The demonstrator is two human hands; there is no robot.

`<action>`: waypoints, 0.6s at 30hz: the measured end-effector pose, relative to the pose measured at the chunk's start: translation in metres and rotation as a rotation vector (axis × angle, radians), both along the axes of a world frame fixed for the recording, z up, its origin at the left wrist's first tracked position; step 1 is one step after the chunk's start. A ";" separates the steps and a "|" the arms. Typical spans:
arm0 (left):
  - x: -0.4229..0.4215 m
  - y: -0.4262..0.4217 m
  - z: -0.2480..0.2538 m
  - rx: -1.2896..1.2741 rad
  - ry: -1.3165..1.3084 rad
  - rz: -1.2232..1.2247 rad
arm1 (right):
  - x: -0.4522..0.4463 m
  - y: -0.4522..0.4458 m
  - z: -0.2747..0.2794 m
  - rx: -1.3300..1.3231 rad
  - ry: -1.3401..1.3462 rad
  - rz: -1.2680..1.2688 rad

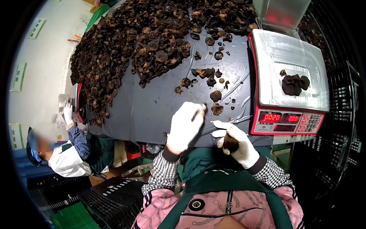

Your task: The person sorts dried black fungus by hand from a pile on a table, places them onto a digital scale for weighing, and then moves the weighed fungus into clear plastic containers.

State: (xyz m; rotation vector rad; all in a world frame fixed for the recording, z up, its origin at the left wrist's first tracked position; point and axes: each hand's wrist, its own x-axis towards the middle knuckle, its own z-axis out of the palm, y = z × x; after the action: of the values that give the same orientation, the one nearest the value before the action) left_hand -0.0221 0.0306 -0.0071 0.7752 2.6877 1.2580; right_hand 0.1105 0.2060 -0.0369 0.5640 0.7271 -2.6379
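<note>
Both my hands wear white gloves. My right hand [239,147], at the table's front edge, has its fingers closed round a dark brown wood ear mushroom [230,143]. My left hand [186,126] is over the table to the left, fingers pinched together; a small dark bit shows at the tips, too small to name. Just beyond lie loose wood ear mushrooms [215,95] and scraps. On the red and white digital scale [267,128] at the right sits a clear plastic tray [267,91] holding several dark mushroom pieces [292,84]. The scale's display reads 0.020.
A large heap of wood ear mushrooms [152,34] covers the far and left parts of the grey table [148,110]. Clear plastic containers [280,13] stand behind the scale. Black crates [345,114] rise at the right. A co-worker [72,152] is beside another scale [79,103] at the left.
</note>
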 end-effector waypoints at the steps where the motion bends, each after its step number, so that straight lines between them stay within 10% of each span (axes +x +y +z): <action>1: 0.012 -0.001 0.025 0.042 -0.140 -0.256 | 0.000 -0.002 0.004 -0.020 -0.017 -0.033; 3: 0.020 0.009 0.043 0.002 -0.392 -0.246 | -0.004 -0.002 0.004 -0.051 -0.022 -0.033; 7: 0.001 0.034 0.003 -0.137 0.137 -0.100 | 0.004 0.004 -0.014 -0.005 -0.029 -0.023; 18: -0.020 0.062 -0.019 -0.254 0.230 -0.138 | 0.002 0.008 0.002 0.025 -0.054 0.043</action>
State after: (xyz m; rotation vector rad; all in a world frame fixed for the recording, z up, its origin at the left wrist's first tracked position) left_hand -0.0418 0.0930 -0.0265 1.1039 2.8317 0.8218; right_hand 0.1122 0.2143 -0.0348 0.6167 0.7481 -2.5668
